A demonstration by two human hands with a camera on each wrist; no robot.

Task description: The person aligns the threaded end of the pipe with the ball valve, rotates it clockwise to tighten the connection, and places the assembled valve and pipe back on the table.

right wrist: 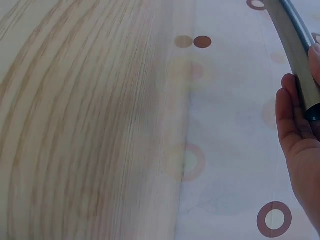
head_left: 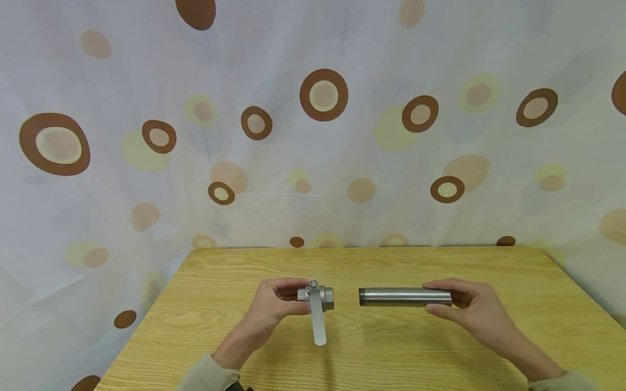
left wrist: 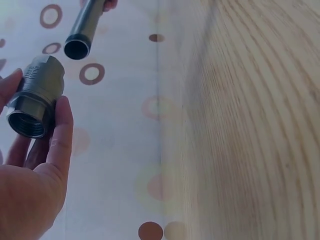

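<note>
In the head view my left hand (head_left: 268, 309) grips a metal ball valve (head_left: 327, 298) by its left end, thumb below and fingers above. The valve's flat lever handle (head_left: 318, 320) points down toward me. Seen from the left wrist, the valve (left wrist: 44, 82) shows a threaded open end facing the camera. My right hand (head_left: 476, 309) pinches the right end of a straight steel pipe (head_left: 401, 296) between thumb and fingers. A dark threaded end of the pipe faces the valve, with a gap between them. From the right wrist, the pipe (right wrist: 295, 50) runs up from the fingers.
Both parts are held above a wood-grain table (head_left: 220, 271). Behind it and along the sides hangs a pale sheet (head_left: 283, 157) printed with brown and cream circles.
</note>
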